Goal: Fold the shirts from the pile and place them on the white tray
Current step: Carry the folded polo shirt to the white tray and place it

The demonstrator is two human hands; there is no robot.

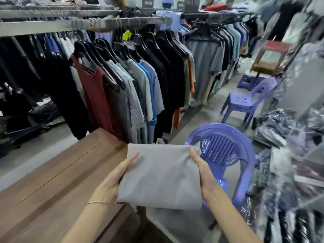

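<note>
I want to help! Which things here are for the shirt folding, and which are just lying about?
For the job: grey shirt, folded, held by left hand and right hand.
Just about: table, purple chair, hanging clothes, bagged clothes.

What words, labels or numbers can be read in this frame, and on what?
No text is readable.
Lettering on the dark signs at the top of the view: blurred.
The yellow tag: too small to tell.
The folded grey shirt shows no print.
</note>
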